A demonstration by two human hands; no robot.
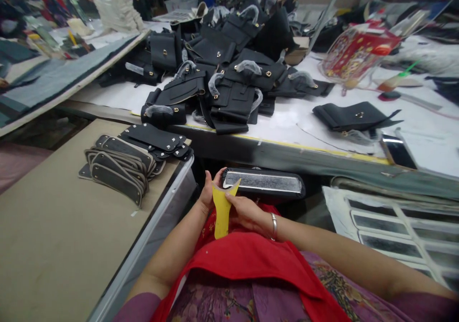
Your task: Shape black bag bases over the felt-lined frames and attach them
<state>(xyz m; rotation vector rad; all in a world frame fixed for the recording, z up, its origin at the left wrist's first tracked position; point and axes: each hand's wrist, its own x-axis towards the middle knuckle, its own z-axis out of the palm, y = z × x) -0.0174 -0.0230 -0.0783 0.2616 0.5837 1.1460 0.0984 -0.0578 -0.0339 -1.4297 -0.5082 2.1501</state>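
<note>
My right hand (pixel 247 210) is closed, thumb on top, around a flat yellow piece (pixel 223 212) with a forked, curved upper end and a narrower shaft. My left hand (pixel 211 188) grips the left end of a black bag (pixel 301 186), its fingers partly hidden behind the bag and the yellow piece. Facing up on the bag is a long grey panel (pixel 263 182) edged in white. The bag lies across my lap, just below the table edge, and the forked end of the yellow piece overlaps its left end.
Black bags (pixel 229 92) with plastic-wrapped handles are heaped on the white table (pixel 283 131). A single black bag (pixel 355 116) and a phone (pixel 398 151) lie to the right. Stacked dark panels (pixel 118 164) sit on the left board (pixel 53 231). A white-framed rack (pixel 387 226) stands at right.
</note>
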